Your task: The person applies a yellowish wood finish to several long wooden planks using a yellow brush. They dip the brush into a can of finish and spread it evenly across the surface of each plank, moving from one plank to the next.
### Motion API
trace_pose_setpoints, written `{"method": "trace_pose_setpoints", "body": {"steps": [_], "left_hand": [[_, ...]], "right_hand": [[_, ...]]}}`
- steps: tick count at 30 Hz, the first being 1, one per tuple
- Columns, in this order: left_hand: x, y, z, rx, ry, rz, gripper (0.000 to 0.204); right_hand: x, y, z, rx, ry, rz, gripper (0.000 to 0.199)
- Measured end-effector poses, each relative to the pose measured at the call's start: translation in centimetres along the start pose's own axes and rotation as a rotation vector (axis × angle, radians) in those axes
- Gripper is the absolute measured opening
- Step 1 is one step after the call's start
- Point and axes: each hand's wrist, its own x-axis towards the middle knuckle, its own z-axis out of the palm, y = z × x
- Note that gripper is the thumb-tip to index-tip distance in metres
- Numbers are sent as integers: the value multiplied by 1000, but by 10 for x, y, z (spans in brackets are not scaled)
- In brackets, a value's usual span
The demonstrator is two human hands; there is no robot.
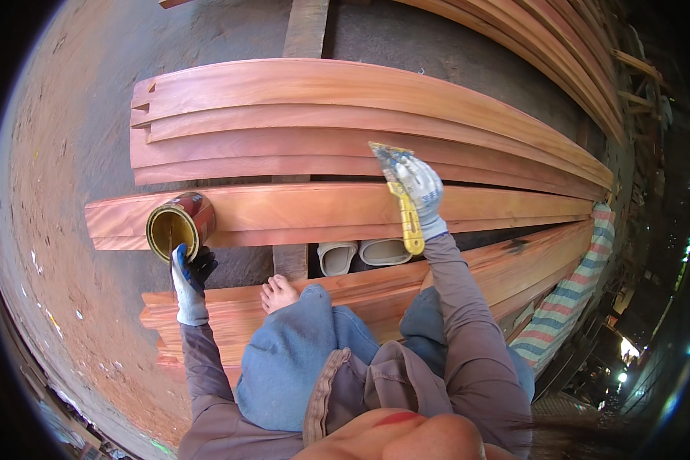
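Note:
My left hand [192, 280], in a white glove with blue and dark patches, grips the lower rim of an open round metal tin [192, 215]. The tin tilts with its mouth toward me, over the left end of a reddish wooden plank [284, 207]. A thin dark line runs down from its mouth; I cannot tell if it is a drip or a stick. Gloved in white and blue, my right hand [420, 192] is closed round a putty knife [408, 218] with a yellow handle. Its smeared blade points away from me, above the far stack of planks [284, 126].
Beneath me lie more planks [215, 314], with my bare foot [278, 294] on them. Pale shoes [360, 255] sit in the gap beyond. A striped cloth [563, 299] covers plank ends at right. Long boards [529, 38] lie at far right. Bare ground [69, 192] stretches leftward.

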Motion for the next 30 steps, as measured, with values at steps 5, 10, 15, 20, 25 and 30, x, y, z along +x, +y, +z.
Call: {"method": "trace_pose_setpoints", "body": {"steps": [5,10,15,20,25,30], "left_hand": [[-9,6,11,36,19,8,49],[-8,5,13,15,27,20,49],[-4,0,6,20,18,13,46],[-5,-3,8,2,0,9,46],[-10,-5,8,-16,-10,41,49],[-13,-8,11,-13,21,68,51]], "right_hand": [[24,6,-29,-67,18,157,33],[62,-16,-24,-125,-60,398,25],[107,-37,-4,-14,-14,356,24],[127,-47,7,57,-57,227,22],[127,-56,3,135,-97,304,23],[121,-63,7,142,-144,281,23]]}}
